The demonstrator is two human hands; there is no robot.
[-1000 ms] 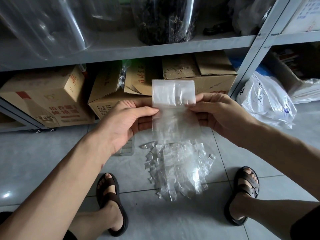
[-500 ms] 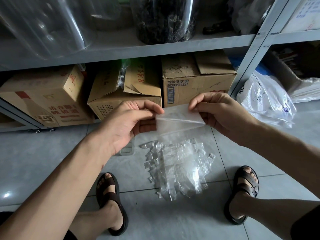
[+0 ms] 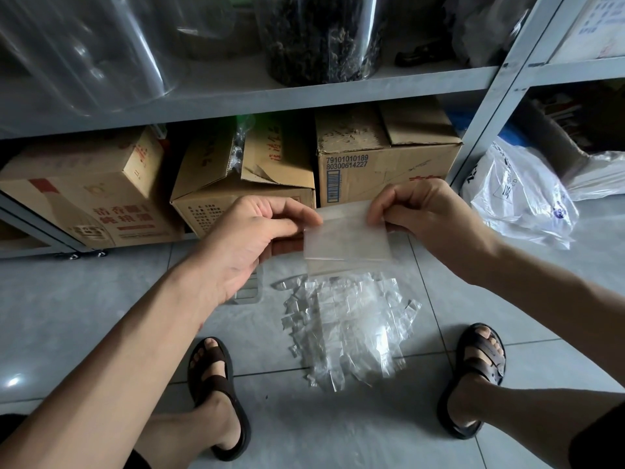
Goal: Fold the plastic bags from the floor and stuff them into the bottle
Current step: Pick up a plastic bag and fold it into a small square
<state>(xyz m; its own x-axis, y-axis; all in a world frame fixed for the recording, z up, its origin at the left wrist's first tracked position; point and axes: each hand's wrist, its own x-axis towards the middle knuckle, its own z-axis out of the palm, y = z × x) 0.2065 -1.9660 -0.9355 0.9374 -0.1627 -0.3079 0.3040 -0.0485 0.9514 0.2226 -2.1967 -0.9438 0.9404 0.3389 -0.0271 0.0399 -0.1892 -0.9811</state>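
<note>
The left hand (image 3: pixel 250 238) and right hand (image 3: pixel 422 214) each pinched a top corner of the plastic bag (image 3: pixel 348 238); the slick film could slip free, springing the fold open.

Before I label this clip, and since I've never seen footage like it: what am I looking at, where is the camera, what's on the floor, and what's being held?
There is no machine here, only a person's two bare hands. The single picture comes from a camera worn on the person's head, looking forward and down.

The left hand and right hand each pinch an upper corner of a small clear bag, holding it up in the air between them.

Below it, on the tiled floor, lies a pile of clear bags between the person's sandalled feet. Behind stand cardboard boxes under a metal shelf, with a white carrier bag to the right.

I cannot clearly make out a bottle.
</note>
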